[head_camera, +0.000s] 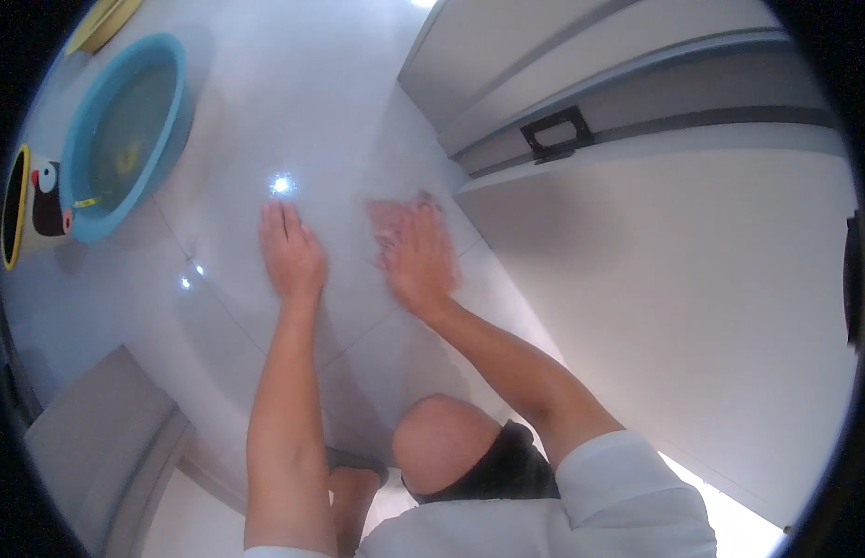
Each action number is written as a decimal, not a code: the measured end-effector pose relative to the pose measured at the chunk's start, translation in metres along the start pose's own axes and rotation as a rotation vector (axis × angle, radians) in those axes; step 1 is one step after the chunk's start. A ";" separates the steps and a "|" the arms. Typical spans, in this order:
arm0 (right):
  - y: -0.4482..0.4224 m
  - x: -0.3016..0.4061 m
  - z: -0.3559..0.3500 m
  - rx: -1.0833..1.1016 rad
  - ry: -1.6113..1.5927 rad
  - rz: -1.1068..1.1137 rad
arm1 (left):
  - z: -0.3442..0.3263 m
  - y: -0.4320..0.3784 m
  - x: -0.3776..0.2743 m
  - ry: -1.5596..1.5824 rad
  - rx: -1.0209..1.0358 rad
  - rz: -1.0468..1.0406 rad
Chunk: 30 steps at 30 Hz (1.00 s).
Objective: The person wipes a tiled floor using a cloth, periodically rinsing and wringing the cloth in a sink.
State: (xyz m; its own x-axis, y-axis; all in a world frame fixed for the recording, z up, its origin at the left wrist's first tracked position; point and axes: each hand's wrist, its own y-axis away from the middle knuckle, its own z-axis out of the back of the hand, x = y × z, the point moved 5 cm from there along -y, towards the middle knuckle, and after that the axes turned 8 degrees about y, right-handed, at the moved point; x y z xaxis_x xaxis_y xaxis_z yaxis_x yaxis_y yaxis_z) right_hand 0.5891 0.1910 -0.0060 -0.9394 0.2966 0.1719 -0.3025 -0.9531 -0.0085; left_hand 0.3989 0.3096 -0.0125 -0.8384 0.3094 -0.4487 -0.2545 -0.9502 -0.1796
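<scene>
My right hand [424, 261] presses flat on a pinkish cloth [387, 217] spread on the pale tiled floor [348, 279]. Parts of the cloth show past the fingertips and along both sides of the palm; hand and cloth are slightly blurred. To the left, my left hand [293, 251] rests palm down on the bare floor with its fingers stretched out and nothing in it. Just beyond its fingertips is a bright light reflection. A bent bare knee shows below, between my forearms.
A blue plastic basin [174, 118] of cloudy water stands at upper left, beside a bin [45, 237] with a cartoon face and yellow rim. Behind is a yellow basin [101, 28]. A white door [655, 279] and a frame with a black strike plate [582, 125] bound the right.
</scene>
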 end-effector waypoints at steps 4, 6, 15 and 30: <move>0.010 -0.040 0.011 -0.121 0.040 -0.030 | -0.004 0.007 -0.012 0.018 0.001 -0.011; -0.031 -0.032 0.024 -0.110 -0.004 0.054 | -0.002 0.003 -0.012 0.015 -0.025 -0.027; -0.002 -0.046 0.012 0.046 0.138 0.247 | 0.001 0.006 0.007 0.117 -0.012 -0.079; -0.165 0.047 -0.005 -0.180 0.031 0.337 | 0.036 0.016 0.031 0.489 -0.062 0.039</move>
State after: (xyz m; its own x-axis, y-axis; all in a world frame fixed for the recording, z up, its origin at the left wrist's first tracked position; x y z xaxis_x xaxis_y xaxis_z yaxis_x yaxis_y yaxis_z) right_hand 0.5944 0.3628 -0.0011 -0.9946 -0.0271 0.1002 0.0031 -0.9726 -0.2323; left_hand 0.3519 0.3027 0.0022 -0.5185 0.2683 -0.8119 -0.1860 -0.9621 -0.1992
